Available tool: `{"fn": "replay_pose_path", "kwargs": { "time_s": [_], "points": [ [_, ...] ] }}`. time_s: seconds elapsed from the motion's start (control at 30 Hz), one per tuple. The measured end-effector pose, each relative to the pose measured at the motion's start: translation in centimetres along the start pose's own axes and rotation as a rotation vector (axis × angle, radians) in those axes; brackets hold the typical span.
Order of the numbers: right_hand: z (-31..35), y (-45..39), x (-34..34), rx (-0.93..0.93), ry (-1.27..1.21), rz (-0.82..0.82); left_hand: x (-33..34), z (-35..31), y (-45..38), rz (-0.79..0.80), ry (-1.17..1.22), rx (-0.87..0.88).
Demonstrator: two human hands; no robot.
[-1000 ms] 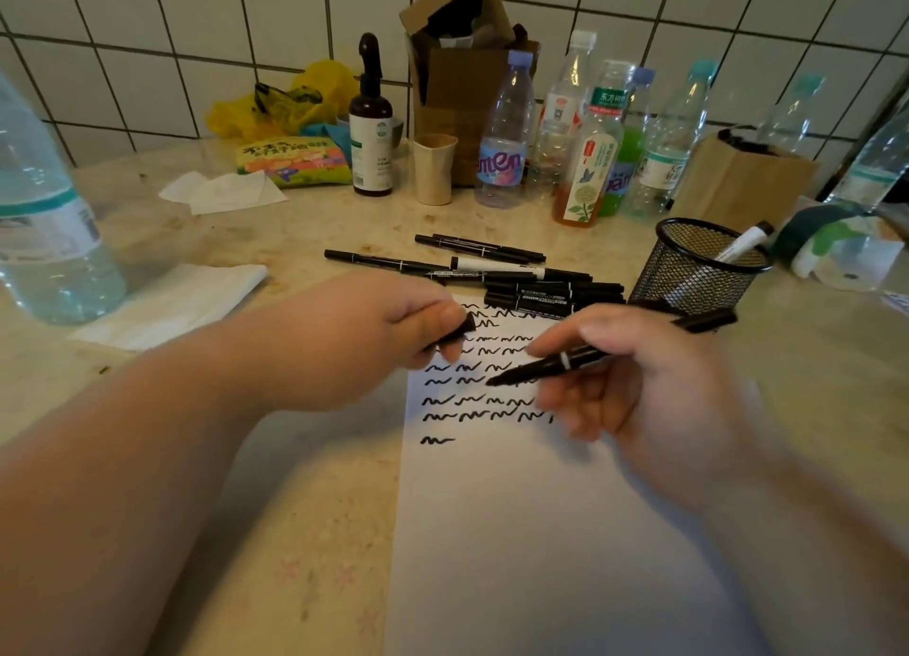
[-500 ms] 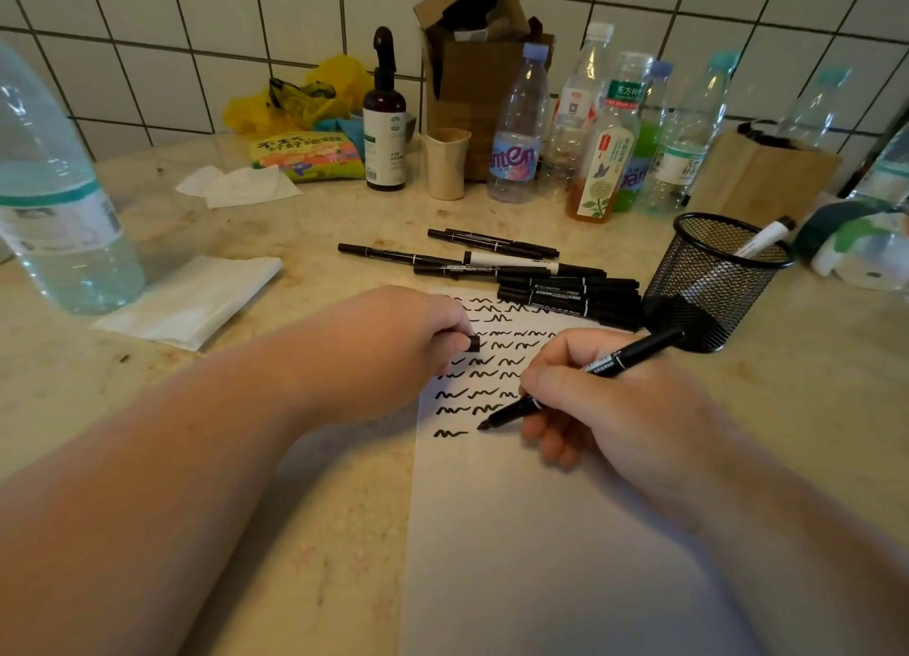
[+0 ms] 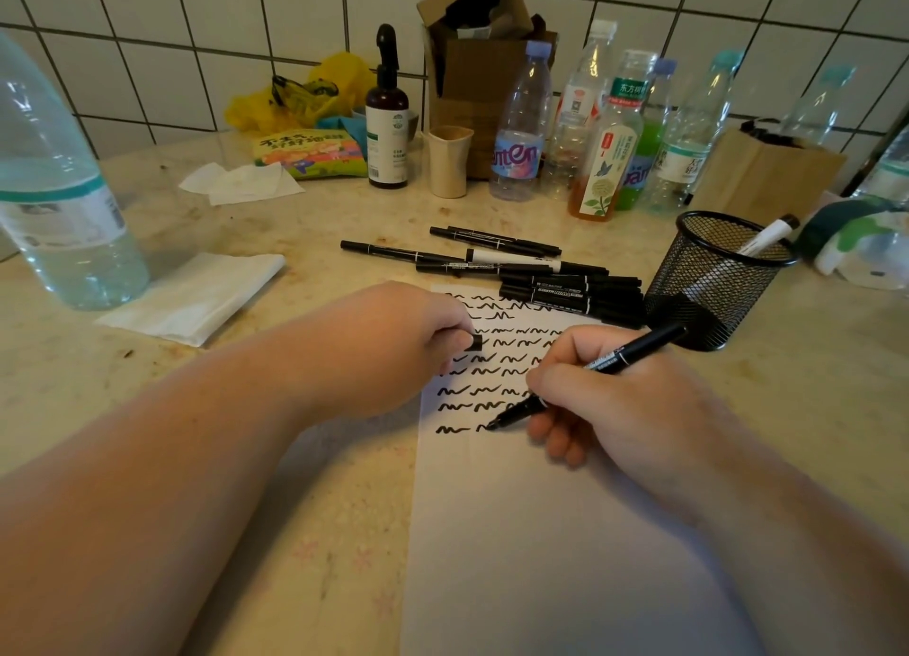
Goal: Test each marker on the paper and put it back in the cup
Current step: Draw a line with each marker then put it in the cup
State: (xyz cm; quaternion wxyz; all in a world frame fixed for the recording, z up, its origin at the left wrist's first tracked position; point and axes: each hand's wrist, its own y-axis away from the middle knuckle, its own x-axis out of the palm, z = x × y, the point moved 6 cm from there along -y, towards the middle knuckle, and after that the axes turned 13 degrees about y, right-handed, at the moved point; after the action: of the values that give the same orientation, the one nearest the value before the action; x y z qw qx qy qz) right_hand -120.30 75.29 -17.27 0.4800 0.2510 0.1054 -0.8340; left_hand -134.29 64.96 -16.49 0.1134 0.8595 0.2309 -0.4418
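Note:
A white paper lies on the counter with several rows of black squiggles across its top. My right hand grips a black marker like a pen, its tip touching the paper at the start of a second squiggle in the lowest row. My left hand rests on the paper's left edge and pinches the marker's black cap. Several black markers lie in a loose pile beyond the paper. A black mesh cup stands to the right with one white marker inside.
A big water bottle stands at the far left, with a folded white tissue beside it. Along the tiled wall stand a brown pump bottle, a small beige cup, several drink bottles, cardboard boxes and snack bags.
My right hand turned the marker from held above the page to a writing grip, lowered its tip to the bottom row and began a new squiggle. My left hand kept the cap.

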Motion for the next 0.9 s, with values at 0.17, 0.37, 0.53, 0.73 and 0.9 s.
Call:
{"fn": "replay_pose_path", "kwargs": {
  "time_s": [0.17, 0.37, 0.53, 0.73, 0.9],
  "points": [
    [-0.1, -0.1, -0.3, 0.024, -0.002, -0.014, -0.1, 0.0, 0.2, 0.013, -0.010, 0.023],
    [-0.8, -0.5, -1.4, 0.047, -0.081, -0.148, -0.2, 0.0, 0.3, 0.026, -0.005, 0.024],
    [-0.6, -0.5, -2.2, 0.001, -0.193, -0.229, -0.2, -0.1, 0.1, 0.027, -0.006, 0.013],
    [-0.4, -0.8, -2.4, -0.016, -0.369, -0.227, -0.2, -0.5, 0.2, 0.024, 0.070, -0.013],
    [-0.6, -1.1, -2.1, 0.009, -0.469, -0.159, -0.2, -0.6, 0.2, 0.021, 0.111, -0.023]
  ]
}}
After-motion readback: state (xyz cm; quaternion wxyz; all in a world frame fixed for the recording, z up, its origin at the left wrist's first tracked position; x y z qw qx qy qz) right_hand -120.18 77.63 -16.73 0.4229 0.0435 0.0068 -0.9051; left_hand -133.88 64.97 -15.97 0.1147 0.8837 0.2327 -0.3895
